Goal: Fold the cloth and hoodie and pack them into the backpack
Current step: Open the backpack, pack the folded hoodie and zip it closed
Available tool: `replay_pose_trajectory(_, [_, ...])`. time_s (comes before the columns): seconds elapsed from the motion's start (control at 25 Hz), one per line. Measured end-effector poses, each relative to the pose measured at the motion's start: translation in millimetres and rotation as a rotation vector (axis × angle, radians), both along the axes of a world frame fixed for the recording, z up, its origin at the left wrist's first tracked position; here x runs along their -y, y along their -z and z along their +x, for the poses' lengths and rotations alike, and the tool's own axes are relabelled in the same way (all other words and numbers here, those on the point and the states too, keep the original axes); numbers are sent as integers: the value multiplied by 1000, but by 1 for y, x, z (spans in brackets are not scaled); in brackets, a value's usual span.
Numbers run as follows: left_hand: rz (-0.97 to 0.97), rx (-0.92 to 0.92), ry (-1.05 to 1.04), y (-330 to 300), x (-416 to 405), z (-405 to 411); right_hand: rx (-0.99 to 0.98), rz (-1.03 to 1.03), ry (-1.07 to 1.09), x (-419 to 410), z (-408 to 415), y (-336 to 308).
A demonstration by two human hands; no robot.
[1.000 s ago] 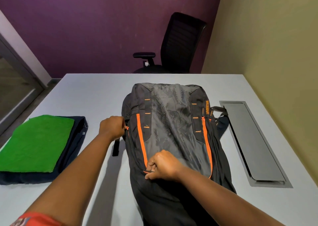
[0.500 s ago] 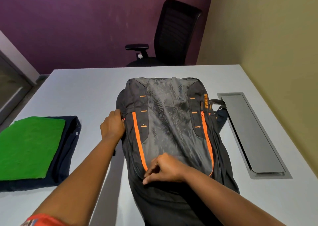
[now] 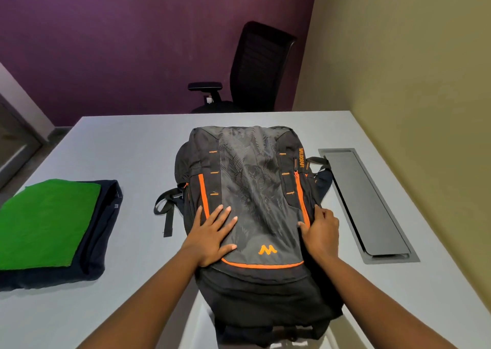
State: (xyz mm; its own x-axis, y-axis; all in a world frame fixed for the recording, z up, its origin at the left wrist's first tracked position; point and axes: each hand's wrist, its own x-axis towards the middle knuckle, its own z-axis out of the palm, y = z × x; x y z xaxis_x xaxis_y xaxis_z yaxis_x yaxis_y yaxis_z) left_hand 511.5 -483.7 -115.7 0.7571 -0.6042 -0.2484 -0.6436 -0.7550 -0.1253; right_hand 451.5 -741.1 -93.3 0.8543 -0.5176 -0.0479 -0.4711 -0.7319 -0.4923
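L hand [image 3: 212,236] flat, fingers spread, on backpack [image 3: 252,189] front; R hand [image 3: 321,232] curled at its R edge, grip unclear. Pack's long axis runs away from hands. Green cloth [image 3: 45,221] atop folded navy hoodie [image 3: 101,232], well L of L hand, which is nearer.

The backpack [image 3: 252,202] reads "WILDCRAFT" in orange down its right side panel.

The grey-and-black woven fabric backpack with orange trim [image 3: 255,189] has a faint sheen on its leaf-printed front panel and matt black webbing straps. The bright green folded cloth [image 3: 45,224] looks napped and slightly rough, like towelling. Under it, the dark navy folded hoodie [image 3: 103,229] is soft, matt knit. The pale grey worktop [image 3: 119,147] is smooth and matt; its dark inset cable tray lid [image 3: 364,202] looks smooth, slightly glossy.
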Motion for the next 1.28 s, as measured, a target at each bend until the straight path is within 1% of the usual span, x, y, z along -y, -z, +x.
replay_pose_trajectory(0.04, [-14,-31,2,1,1,-5,-66,24,2,2,-3,1])
replay_pose_trajectory(0.08, [-69,-10,10,5,2,-4,-96,56,4,3,-5,1])
replay_pose_trajectory(0.12, [-54,-23,-4,8,2,-4,-109,89,9,5,-6,0])
replay_pose_trajectory(0.16, [-10,-96,-25,5,3,-6,-110,110,14,7,-7,-2])
replay_pose_trajectory(0.2, [20,-166,-31,-1,3,-8,-97,115,19,11,-9,-4])
replay_pose_trajectory(0.28, [33,-249,-25,-6,3,-10,-52,102,37,20,-16,-8])
replay_pose_trajectory(0.36, [62,-268,19,-7,1,-13,15,102,47,28,-23,-9])
replay_pose_trajectory(0.44, [102,-276,53,-5,3,-18,66,70,-6,31,-29,-10])
replay_pose_trajectory(0.48, [90,-273,63,-4,5,-21,80,47,-43,29,-31,-10])
replay_pose_trajectory(0.56, [4,-314,26,-8,8,-25,76,20,-107,24,-31,-12])
replay_pose_trajectory(0.64, [-106,-401,-88,-18,9,-26,51,39,-165,21,-30,-14])
replay_pose_trajectory(0.72, [-298,-520,-220,-22,7,-21,39,70,-225,21,-27,-15])
replay_pose_trajectory(0.84, [-624,-699,-364,-40,9,-21,-10,69,-297,25,-23,-15])
replay_pose_trajectory(0.92, [-814,-703,-426,-53,9,-20,-22,71,-342,28,-21,-16])
replay_pose_trajectory(1.04, [-1119,-746,-490,-75,5,-11,42,46,-446,37,-18,-20])
replay_pose_trajectory(1.12, [-1208,-737,-530,-93,3,-6,57,-36,-503,43,-11,-28])
replay_pose_trajectory(1.2, [-1191,-719,-506,-106,4,-3,87,-101,-551,49,-5,-37])
replay_pose_trajectory(1.24, [-1191,-728,-512,-110,6,-4,97,-114,-584,52,-3,-41])
replay_pose_trajectory(1.28, [-1152,-751,-496,-110,5,-5,81,-118,-616,54,-2,-46])
